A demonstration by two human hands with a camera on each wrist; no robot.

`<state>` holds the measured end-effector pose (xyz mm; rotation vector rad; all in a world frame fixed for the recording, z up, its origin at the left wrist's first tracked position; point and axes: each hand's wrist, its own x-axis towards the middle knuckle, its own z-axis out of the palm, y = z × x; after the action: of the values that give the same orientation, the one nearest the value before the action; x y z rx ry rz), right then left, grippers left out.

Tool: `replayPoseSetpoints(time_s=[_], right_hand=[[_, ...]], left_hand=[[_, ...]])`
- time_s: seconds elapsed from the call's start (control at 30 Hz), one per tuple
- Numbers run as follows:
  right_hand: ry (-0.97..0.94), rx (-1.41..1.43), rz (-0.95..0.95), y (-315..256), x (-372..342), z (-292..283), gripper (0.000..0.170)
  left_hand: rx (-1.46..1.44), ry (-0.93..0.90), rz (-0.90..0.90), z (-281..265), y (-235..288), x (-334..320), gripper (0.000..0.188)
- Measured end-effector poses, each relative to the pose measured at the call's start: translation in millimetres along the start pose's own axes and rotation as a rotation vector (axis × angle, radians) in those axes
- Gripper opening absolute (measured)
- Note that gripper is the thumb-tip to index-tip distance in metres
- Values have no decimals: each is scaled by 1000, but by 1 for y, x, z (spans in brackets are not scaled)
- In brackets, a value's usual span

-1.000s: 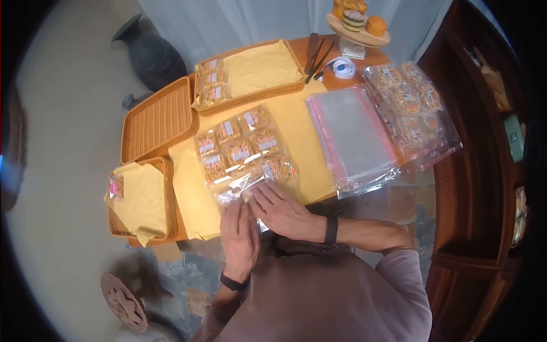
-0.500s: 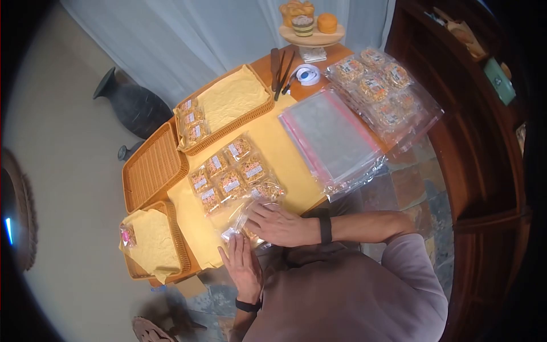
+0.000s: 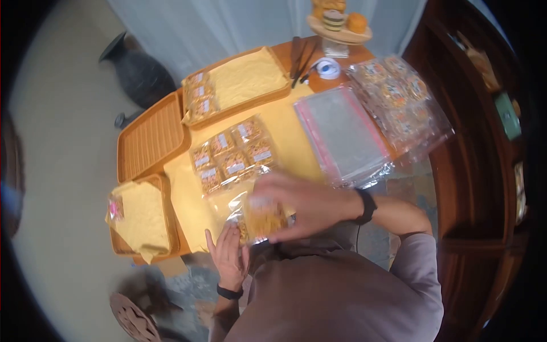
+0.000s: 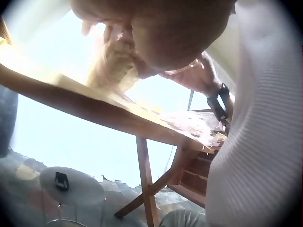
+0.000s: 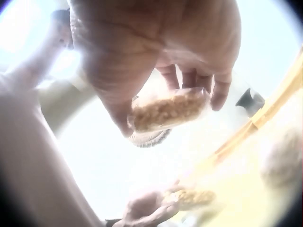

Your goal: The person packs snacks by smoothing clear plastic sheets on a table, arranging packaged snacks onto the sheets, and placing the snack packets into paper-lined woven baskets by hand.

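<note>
1. right hand (image 3: 302,199): yours, fingers curved and partly spread, gripping a square, clear-wrapped packet of golden crunchy pieces (image 5: 168,111) by its edges.
2. left hand (image 3: 228,256): yours, fingers nearly straight, touching a second clear-wrapped packet (image 3: 243,231) at the table's near edge.
3. step in hand, as judged: handling single packets beside a glossy clear plastic bag (image 3: 225,202); the next move calls for a level, light grip and the bag held flat.
4. six labelled square packets (image 3: 235,165): in two rows beyond your hands.
5. table (image 3: 360,55): orange-brown wood, partly under a yellow covering (image 3: 293,137); pink-edged clear bags (image 3: 342,134), stacked.
6. woven tan trays (image 3: 245,106): along the far and left sides.
7. room: dark rounded vase (image 3: 139,74), pale blue-grey curtain (image 3: 250,20), dark wooden shelving (image 3: 464,214).
</note>
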<state>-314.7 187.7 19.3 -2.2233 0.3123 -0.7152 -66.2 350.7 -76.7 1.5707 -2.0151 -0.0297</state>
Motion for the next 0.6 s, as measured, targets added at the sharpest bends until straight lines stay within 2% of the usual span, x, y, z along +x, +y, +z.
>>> replayPoseSetpoints(time_s=[0.03,0.1,0.17,0.23,0.27,0.33,0.37,0.4,0.43,0.53,0.57,0.6], right_hand=[[52,-36,45,5,11,-11,71],[275,-185,81,28,39,-27,72],[369,63,337,65,70,-39,80],[341,97,545,91,104,-56,86],[335,43,564,106,119,-61,87],[312,-15,582,133,143,-67,88],[289,-174,550,145,154,-69,86],[264,-332,513,157,164,-70,85],[250,-331,514,168,172,-71,85],[269,-389,537,186,188,-70,86],[291,-462,606,189,193,-69,86],[313,-537,674,191,197,-67,87]], left_hand=[[-40,87,30,1,0,2,46],[-100,135,-1,-5,4,3,42],[-167,177,-5,-6,5,2,39],[-486,313,-180,-5,5,-1,38],[-490,319,-188,-5,7,0,38],[-818,517,-546,-12,9,13,49],[-825,571,-518,-17,1,33,48],[-885,555,-567,-25,-6,54,44],[-945,535,-617,-32,-14,75,41],[-1482,468,-749,-20,-72,130,33],[-1672,451,-776,-19,-83,155,32],[-1679,452,-778,-14,-98,174,32]])
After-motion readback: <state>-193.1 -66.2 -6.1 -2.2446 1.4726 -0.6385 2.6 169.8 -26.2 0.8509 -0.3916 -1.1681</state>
